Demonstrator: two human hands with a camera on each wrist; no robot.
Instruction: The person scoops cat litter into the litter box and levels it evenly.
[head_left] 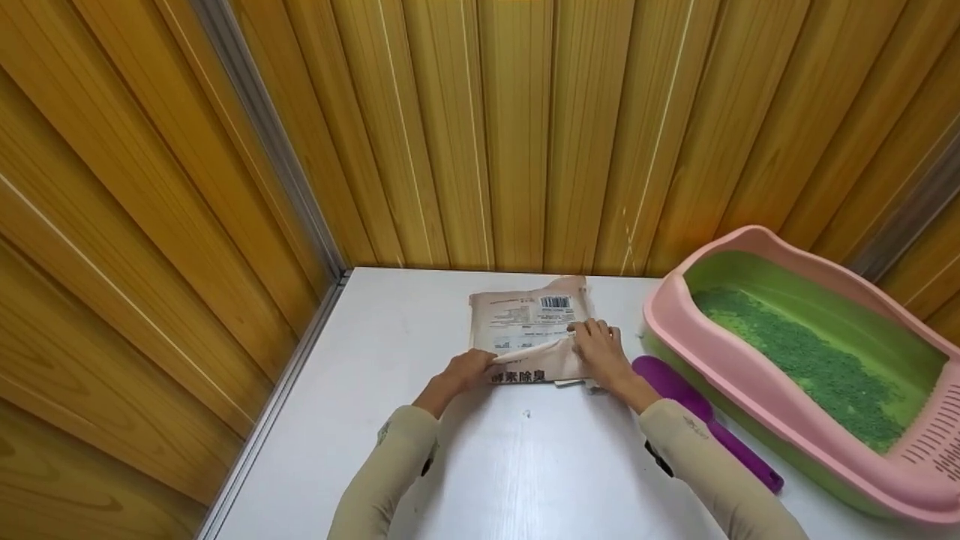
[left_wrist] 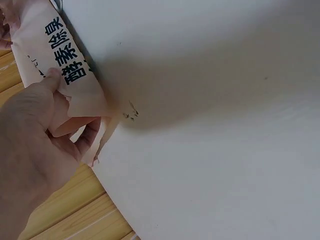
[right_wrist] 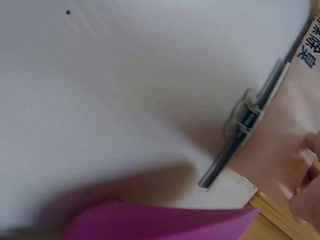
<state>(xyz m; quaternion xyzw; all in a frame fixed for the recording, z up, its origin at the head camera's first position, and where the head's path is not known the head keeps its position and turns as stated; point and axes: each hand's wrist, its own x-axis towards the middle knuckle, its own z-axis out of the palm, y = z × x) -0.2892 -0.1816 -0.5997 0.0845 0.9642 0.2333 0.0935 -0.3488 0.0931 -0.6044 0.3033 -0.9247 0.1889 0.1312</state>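
Note:
A pale pink paper-like bag with a barcode and dark printed characters lies flat on the white table, its near edge folded over. My left hand pinches the left end of that fold; in the left wrist view the thumb is on top and fingers are underneath the bag. At the fold's right end my right hand grips the bag, though the right wrist view shows only part of its fingers. A long clip with a metal spring lies on the table against the bag's near edge.
Right of the bag, a purple scoop lies beside a pink-rimmed green litter box holding green granules. Wood-patterned walls stand behind and at the left. Small crumbs dot the white table.

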